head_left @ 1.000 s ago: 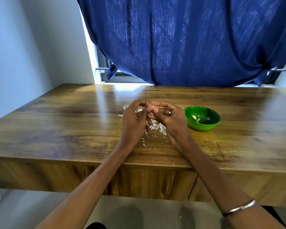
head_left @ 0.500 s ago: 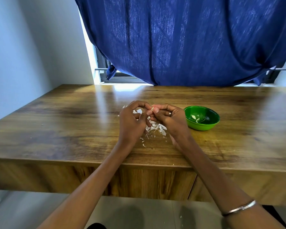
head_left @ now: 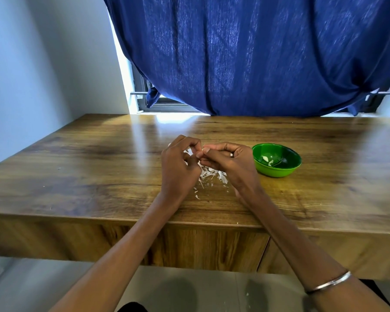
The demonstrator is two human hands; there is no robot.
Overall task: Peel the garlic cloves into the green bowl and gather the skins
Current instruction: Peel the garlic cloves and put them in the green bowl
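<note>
My left hand (head_left: 180, 163) and my right hand (head_left: 231, 162) meet above the middle of the wooden table (head_left: 99, 167). Their fingertips pinch a small garlic clove (head_left: 205, 150), mostly hidden between them. Under the hands lies a loose pile of white garlic skins (head_left: 212, 176). The green bowl (head_left: 276, 159) stands just right of my right hand and holds a few pale peeled pieces.
A blue curtain (head_left: 245, 55) hangs behind the table's far edge, with a window frame (head_left: 144, 97) at its left. A grey wall runs along the left. A few skin flakes lie near the table's front edge and on the floor.
Both hands have stayed in place over the skins. The fingertips have shifted slightly on the clove, and the left fingers curl a little more.
</note>
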